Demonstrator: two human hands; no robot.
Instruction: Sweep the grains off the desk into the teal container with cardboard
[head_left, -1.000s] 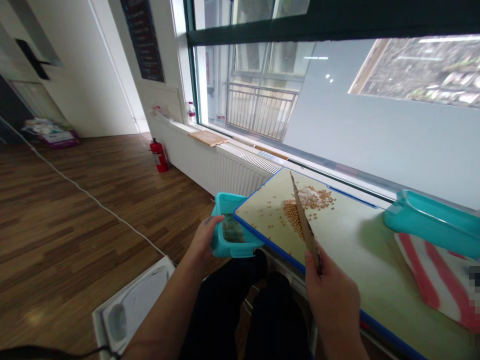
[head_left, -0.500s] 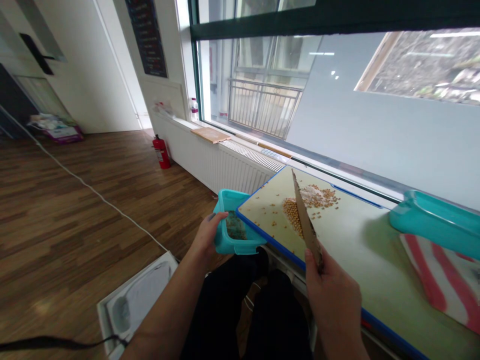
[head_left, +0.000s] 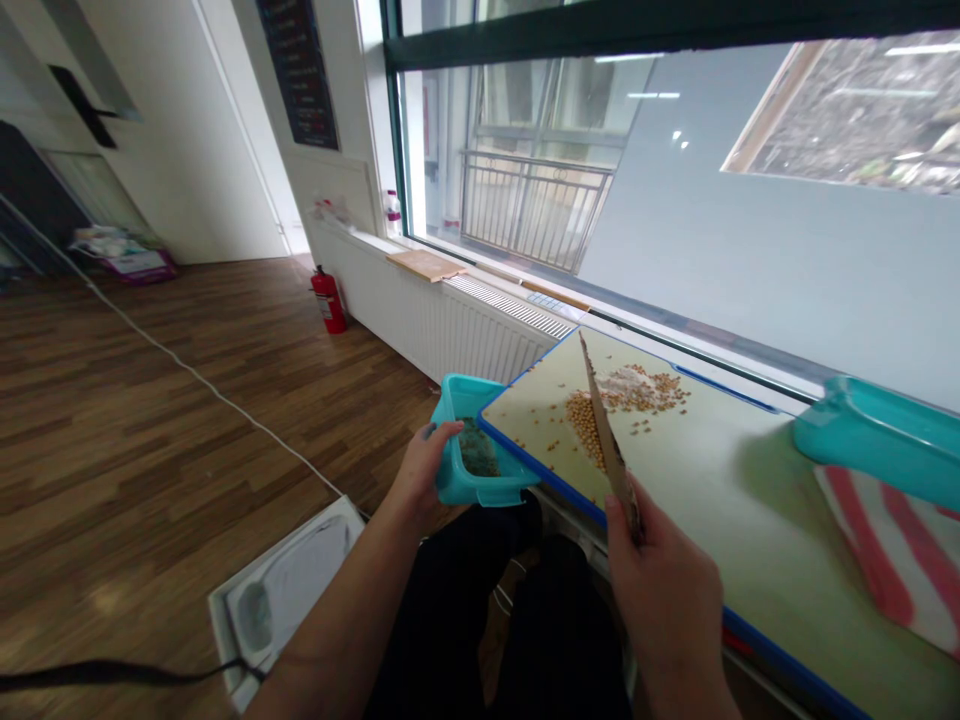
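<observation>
The right fingers (head_left: 616, 520) are grasping a brown strip (head_left: 610, 447) beside yellowish kernels (head_left: 582, 425) ahead on the tabletop (head_left: 720, 485), left fingers (head_left: 448, 430) are holding a teal bin (head_left: 471, 489) at its corner, sweeping apparently being underway and calling next for a steady bin.

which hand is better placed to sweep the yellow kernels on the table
The right hand, I'd judge: it grips a flat brown piece held on edge over the table, beside the yellow kernels. The left hand holds the turquoise tub at the table's corner, so it looks occupied.
</observation>
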